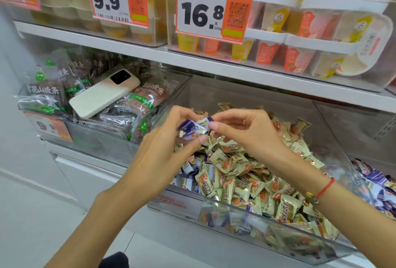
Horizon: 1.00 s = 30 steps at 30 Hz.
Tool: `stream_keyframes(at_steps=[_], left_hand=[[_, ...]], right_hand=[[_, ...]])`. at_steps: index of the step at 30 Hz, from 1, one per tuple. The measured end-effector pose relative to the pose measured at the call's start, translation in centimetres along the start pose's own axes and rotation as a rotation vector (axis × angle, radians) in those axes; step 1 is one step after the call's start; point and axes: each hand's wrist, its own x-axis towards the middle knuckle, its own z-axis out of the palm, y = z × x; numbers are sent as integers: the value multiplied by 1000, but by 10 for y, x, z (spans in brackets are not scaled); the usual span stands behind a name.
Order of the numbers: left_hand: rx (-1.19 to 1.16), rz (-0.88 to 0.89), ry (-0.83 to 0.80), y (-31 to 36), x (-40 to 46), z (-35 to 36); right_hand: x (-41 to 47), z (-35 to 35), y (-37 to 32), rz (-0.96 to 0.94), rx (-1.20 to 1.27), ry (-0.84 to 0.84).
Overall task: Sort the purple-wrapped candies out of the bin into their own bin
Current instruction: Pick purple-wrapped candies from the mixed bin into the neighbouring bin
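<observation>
A clear bin (235,209) on the lower shelf is heaped with cream-and-orange wrapped candies (240,177). A few purple-wrapped candies (189,168) lie among them near its front left. Above the heap, my left hand (169,139) holds a small bunch of purple-wrapped candies (189,127) in its curled fingers. My right hand (242,128) pinches the right end of one of those candies between thumb and forefinger. To the right, a second clear bin (351,164) holds several purple-wrapped candies (377,184).
A bin (70,128) of dark snack packets (147,96) stands at the left with a white phone (102,94) lying on top. The shelf above carries clear boxes (377,70) of cup desserts and price tags (214,8). White floor lies below left.
</observation>
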Motion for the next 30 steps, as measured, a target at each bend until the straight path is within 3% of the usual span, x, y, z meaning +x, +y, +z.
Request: stream_keyframes(at_steps=[2,4,7,11,15,18,20,28,30], left_hand=[[137,58,82,-4,-3,-11],[323,134,145,-14,-5,-19],[540,203,175,-33,-6,-24],[560,179,215,-48,-8,-23],[495,152,244,-50,-8,-20],[478,146,250,-51,-8,-19],[477,151,250,-51,-8,-20],[496,152,245,-51,-7,-20],[515,153,239,-50,-7,-20]], right_hand=[[5,7,2,18,22,-63],[12,12,13,-63,-218,-165],[22,25,27,-213,-605,-500],[27,53,40,-378,-859,-872],[23,72,52,-430,-1032,-1053],[24,72,59,-575,-1081,-980],[26,69,60,-572,-1025,-928],[24,19,30,50,-431,-648],[17,3,18,119,-445,-592]])
